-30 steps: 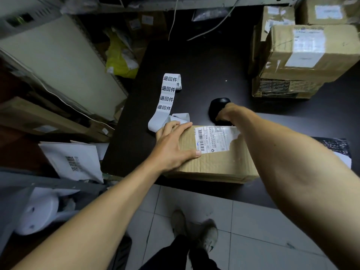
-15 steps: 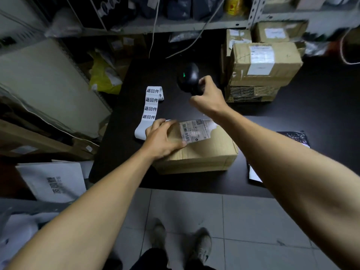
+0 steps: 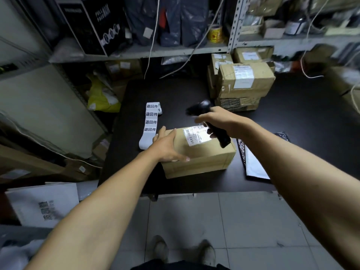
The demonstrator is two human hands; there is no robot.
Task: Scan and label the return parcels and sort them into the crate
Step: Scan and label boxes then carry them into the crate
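Nearest: both bare forearms reach forward over the tiled floor to the black table [image 3: 292, 121].

Left hand [image 3: 165, 147]: palm down on the near-left top corner of the box [image 3: 198, 152], fingers straight and spread, thumb lying along the near top edge. It presses, not grips. Box sits flat near the table's front edge, directly under both sets of fingers.

Right hand [image 3: 216, 118]: fingers curled round the handle of the scanner [image 3: 206, 121], wrist bent down, scanner head just beyond the fingers and tilted toward the box. Head is blurred. Bright patch of light falls on the shipping label [image 3: 196, 136], just below the right fingers. Judged step: scanning the barcode.

Risks:
- Light covers the label's right part; the barcode strips lie toward its left edge. A missed read is possible if the aim is off.
- Blur suggests the scanner is not steady; a shaky beam could fail.
- Left hand only presses. A nudge could slide the box.

Beyond the left fingers: strip of printed return stickers [image 3: 151, 121], lying flat, none on the box yet. Right of the box: grey mailer [image 3: 255, 162]. Farther, past the right fingers: stack of parcels [image 3: 243, 84]. Crate not identifiable in view.
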